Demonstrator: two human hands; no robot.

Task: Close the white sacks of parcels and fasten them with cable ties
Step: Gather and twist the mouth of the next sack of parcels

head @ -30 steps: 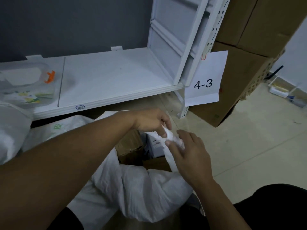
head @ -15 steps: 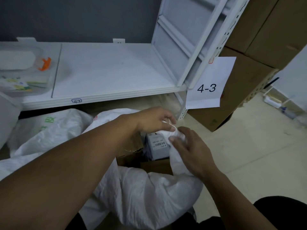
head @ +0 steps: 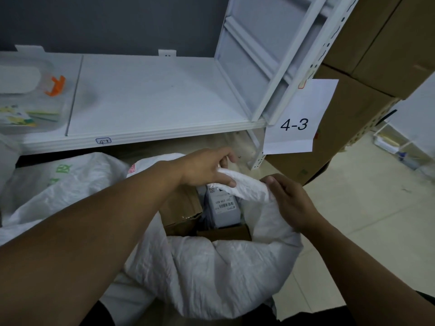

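left hand [head: 207,168] drew apart from right hand [head: 290,201] | both pinch sack [head: 211,274] edge | mouth open

Open floor [head: 364,220] right of the sack [head: 211,278]; shelf edge [head: 141,135] and post [head: 257,158] crowd just beyond

Much of the sack's mouth and load lay out of sight.

The left grip [head: 207,168] and right grip [head: 290,203] held the bunched edge of the white sack [head: 211,274], whose fabric hid their fingertips; the sack's base ran under the forearms and off the lower edge. A fold covered the top of the grey parcel [head: 223,210], and the left forearm hid part of the cardboard box [head: 181,208]. The clear tub [head: 30,114] on the shelf [head: 153,95] and a second sack [head: 58,184] were cut by the left edge; the tub's contents were blurred. Handwriting on the shelf label [head: 103,141] could not be read.
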